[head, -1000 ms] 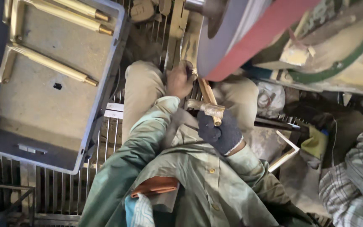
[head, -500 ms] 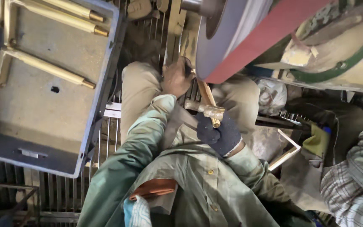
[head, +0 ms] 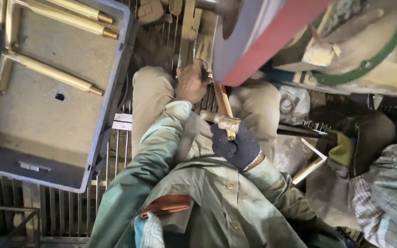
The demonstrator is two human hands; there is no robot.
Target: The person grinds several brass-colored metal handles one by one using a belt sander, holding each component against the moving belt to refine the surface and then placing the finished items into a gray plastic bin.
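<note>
I've got my bare left hand (head: 191, 82) and gloved right hand (head: 236, 146) both clamped on the brass fitting (head: 224, 117), its upper end up against the red-edged wheel (head: 258, 39); grey crate (head: 111, 98) sits left.

Beside the grey tray (head: 111, 115): brass-yellow fitting (head: 224, 120), dark blue glove (head: 236, 147), red-edged wheel (head: 272, 41), seemingly checked cloth (head: 387, 193).
</note>
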